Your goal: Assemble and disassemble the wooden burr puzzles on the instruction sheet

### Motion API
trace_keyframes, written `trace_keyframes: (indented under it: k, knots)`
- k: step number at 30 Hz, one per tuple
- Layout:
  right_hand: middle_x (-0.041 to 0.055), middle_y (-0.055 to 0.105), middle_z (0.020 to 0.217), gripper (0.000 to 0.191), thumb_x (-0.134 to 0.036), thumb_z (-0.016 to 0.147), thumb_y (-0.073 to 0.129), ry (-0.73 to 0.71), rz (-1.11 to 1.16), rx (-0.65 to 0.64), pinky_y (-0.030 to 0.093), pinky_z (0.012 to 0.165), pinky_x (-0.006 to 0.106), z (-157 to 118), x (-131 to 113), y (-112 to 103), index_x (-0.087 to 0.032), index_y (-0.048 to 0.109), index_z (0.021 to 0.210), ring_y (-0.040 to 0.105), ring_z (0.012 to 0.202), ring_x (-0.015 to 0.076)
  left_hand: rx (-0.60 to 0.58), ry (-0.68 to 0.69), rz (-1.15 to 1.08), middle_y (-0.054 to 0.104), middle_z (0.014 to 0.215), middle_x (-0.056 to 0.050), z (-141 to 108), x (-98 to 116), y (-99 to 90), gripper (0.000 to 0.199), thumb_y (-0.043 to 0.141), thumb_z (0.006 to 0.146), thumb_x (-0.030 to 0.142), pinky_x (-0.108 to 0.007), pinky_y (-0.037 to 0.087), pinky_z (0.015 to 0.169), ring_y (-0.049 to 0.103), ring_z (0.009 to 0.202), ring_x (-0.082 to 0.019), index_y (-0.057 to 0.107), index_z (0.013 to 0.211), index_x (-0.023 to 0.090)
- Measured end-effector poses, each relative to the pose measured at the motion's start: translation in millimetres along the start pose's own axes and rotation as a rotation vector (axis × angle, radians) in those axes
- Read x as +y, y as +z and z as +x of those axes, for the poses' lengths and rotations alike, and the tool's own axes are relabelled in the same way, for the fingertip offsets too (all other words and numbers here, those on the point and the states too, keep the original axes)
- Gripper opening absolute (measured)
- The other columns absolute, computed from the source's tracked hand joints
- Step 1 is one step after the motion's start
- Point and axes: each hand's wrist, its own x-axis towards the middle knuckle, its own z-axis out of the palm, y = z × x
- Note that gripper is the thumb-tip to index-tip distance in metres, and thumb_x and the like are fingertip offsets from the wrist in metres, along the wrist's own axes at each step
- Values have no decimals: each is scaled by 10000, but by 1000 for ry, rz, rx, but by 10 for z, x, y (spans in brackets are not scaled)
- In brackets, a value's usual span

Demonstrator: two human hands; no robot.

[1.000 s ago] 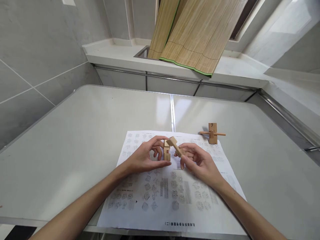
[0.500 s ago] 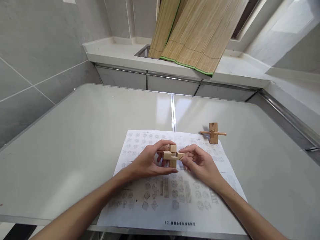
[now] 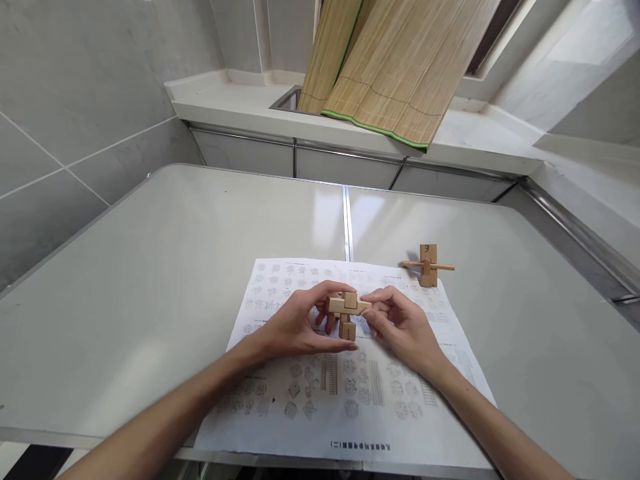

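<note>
Delta vs 1 s ago: the wooden crossbar point(image 3: 337, 305) was tilted and clear of the upright wooden piece point(image 3: 349, 331); now it lies roughly level across the upper part of it. Vs 0.5 s ago, its open notch no longer shows, and a squared block face fills that spot. Can't tell if the joint is fully seated. Both wooden parts are held above the printed sheet point(image 3: 360, 427), near its middle. Left hand point(image 3: 295, 323): grip part open, spanning the upright piece, thumb at the lower end, fingers at the top, other fingers curled behind. Right hand point(image 3: 403, 327): grip nearly closed, thumb and index pinching the crossbar's right end. Parts are pale, smooth wood, square section, crisp edges, stepped cutouts. Second wooden assembly point(image 3: 429, 278) sits at the sheet's far right corner: flat block with a dark mark, thin rod through it crosswise. Sheet is white paper, slightly wavy, rows of small line drawings. Tabletop point(image 3: 175, 267) under it is pale and glossy, metallic seam running away from the sheet's far edge. Beyond that, ribbed bamboo mat point(image 3: 390, 73), green edging.
</note>
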Motion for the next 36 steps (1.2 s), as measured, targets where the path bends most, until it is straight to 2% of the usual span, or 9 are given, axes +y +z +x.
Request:
trace_keyframes:
  k: [2, 4, 8, 12, 17, 23, 27, 32, 36]
  knots:
    - [-45, 560, 641, 243, -467, 994, 696, 49, 29, -28, 462, 575, 288, 11, -7, 1, -233, 677, 1057, 540, 570, 147, 6, -23, -33, 659, 846, 20, 4, 17, -3, 649, 919, 769, 377, -265, 528, 631, 584, 685, -127, 607, 1321, 242]
    - [-15, 634, 752, 271, -483, 1013, 661, 80, 64, -40, 479, 580, 287, 28, -14, 4, -238, 658, 1126, 566, 593, 144, 32, -49, -68, 663, 854, 16, 11, 30, -10, 660, 925, 759, 397, -277, 539, 658, 586, 696, -131, 611, 1318, 238]
    - [36, 710, 961, 289, -495, 1030, 620, 75, 70, 4, 513, 623, 300, 55, -31, 7, -249, 613, 1183, 599, 645, 145, 153, -148, -114, 667, 866, 7, 31, 17, -49, 683, 937, 735, 422, -290, 551, 701, 611, 723, -139, 621, 1310, 230]
    - [28, 678, 846, 256, -482, 1019, 626, 67, -58, 12, 511, 626, 309, 50, -38, -6, -238, 653, 1092, 597, 672, 171, 275, -232, -131, 716, 905, -23, 53, -36, -105, 744, 933, 731, 455, -315, 579, 759, 685, 787, -174, 602, 1357, 226]
    - [8, 594, 742, 233, -460, 1021, 614, 1, -173, 1, 506, 617, 318, 65, 23, -23, -237, 673, 1053, 584, 691, 196, 322, -214, -138, 745, 1046, -73, 61, -60, -150, 718, 913, 743, 466, -323, 594, 804, 712, 861, -190, 610, 1342, 212]
    - [11, 651, 793, 225, -442, 1040, 586, -67, -278, 19, 512, 647, 324, 192, -3, -64, -233, 660, 1081, 605, 682, 185, 295, -209, -99, 683, 849, -12, 25, -67, -140, 748, 916, 733, 493, -293, 572, 727, 653, 751, -158, 601, 1346, 202]
    - [40, 710, 958, 180, -407, 1022, 602, -134, -449, -112, 512, 633, 317, 272, -120, -43, -245, 649, 1084, 629, 724, 182, 330, -174, -143, 700, 945, -36, 23, -72, -140, 686, 898, 765, 464, -273, 555, 710, 622, 743, -133, 602, 1325, 203]
    - [14, 672, 946, 308, -374, 910, 746, -271, -589, -230, 464, 579, 300, 238, -126, 95, -246, 579, 1134, 556, 620, 146, 331, -158, -193, 676, 946, -16, 28, -92, -153, 633, 903, 773, 425, -235, 505, 675, 554, 699, -95, 615, 1290, 201]
    - [49, 665, 1010, 323, -296, 936, 707, -379, -596, -286, 489, 625, 319, 186, -82, 167, -262, 595, 1237, 604, 709, 181, 350, -165, -204, 665, 944, -7, 26, -109, -148, 665, 913, 763, 431, -229, 494, 665, 546, 703, -96, 609, 1314, 216]
